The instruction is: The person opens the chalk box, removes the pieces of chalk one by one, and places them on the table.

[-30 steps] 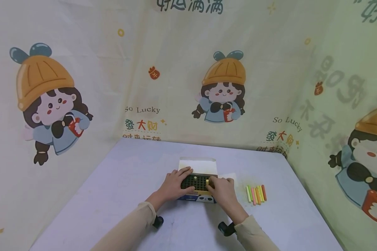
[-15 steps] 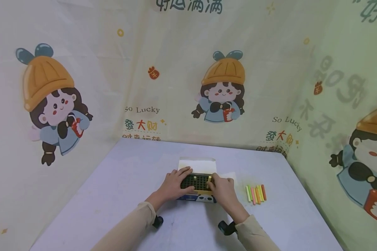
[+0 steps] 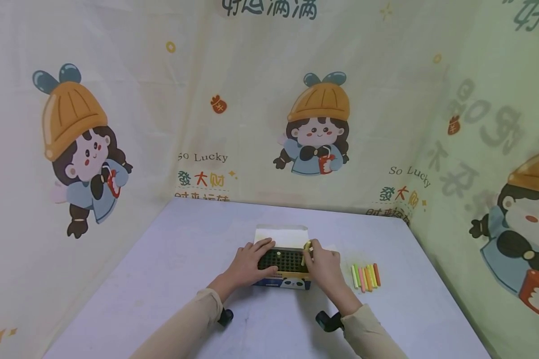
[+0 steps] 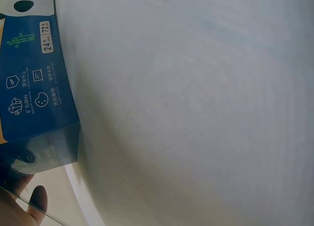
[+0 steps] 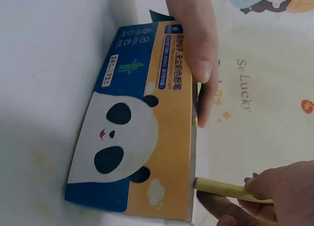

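A chalk box (image 5: 117, 123) with a panda on its blue and yellow front stands on the table, lid raised at the back. In the head view its dark top (image 3: 292, 263) is a grid of holes, with one pale chalk tip (image 3: 279, 254) showing. My left hand (image 3: 247, 264) rests across the box's left end, thumb along the front edge and fingers toward the back. At the right end my right hand (image 3: 325, 267) pinches a yellow chalk stick (image 5: 223, 189). That stick's lower end is at the box's top edge in the right wrist view; whether it sits in a hole is hidden.
Several coloured chalk sticks (image 3: 366, 277) lie side by side on the white table (image 3: 184, 249), right of the box. The white lid flap (image 3: 281, 234) stands behind the holes. A printed cloth (image 3: 242, 124) hangs around the table's back and sides.
My right hand has moved a little right and up, toward the box's back right corner, and the yellow chalk stick now shows longer. My left hand and the box have stayed put.
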A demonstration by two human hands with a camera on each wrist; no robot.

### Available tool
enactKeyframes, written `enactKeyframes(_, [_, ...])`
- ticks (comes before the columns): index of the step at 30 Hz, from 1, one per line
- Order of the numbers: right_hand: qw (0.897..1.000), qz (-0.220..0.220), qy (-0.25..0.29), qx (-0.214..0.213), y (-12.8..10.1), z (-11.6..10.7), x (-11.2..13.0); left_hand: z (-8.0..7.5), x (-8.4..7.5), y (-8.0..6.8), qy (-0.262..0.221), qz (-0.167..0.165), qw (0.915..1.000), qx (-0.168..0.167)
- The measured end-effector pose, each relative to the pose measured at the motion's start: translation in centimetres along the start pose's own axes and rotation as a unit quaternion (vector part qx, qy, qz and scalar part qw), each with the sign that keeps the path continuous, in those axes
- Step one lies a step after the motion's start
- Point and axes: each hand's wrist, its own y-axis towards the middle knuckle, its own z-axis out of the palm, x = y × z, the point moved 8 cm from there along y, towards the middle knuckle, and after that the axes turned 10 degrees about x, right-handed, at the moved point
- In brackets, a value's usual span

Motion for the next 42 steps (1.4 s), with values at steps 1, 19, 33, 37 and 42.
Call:
enactKeyframes(1, [1.000, 0.006, 0.001, 0.000, 0.1, 0.0, -0.2, 0.0, 0.0, 0.0, 0.000, 0.000, 1.0000, 0.000])
enactKeyframes(19, [0.998, 0.054, 0.016, -0.016, 0.3, -0.9, -4.8, 0.0, 0.4, -0.3, 0.000, 0.003, 1.0000, -0.005])
enactKeyframes(33, [0.996, 0.082, 0.033, -0.011, -1.1, -1.5, -10.1, 0.2, 0.5, 0.0, 0.001, 0.002, 1.0000, 0.007])
enactKeyframes(37, [0.994, 0.103, 0.042, 0.005, -1.1, -0.9, -11.5, 0.2, 0.3, 0.0, -0.001, 0.003, 1.0000, 0.009])
enactKeyframes(42, [0.993, 0.112, 0.026, 0.011, -1.2, -0.4, -13.1, 0.1, 0.3, 0.0, -0.001, -0.001, 0.9999, 0.013])
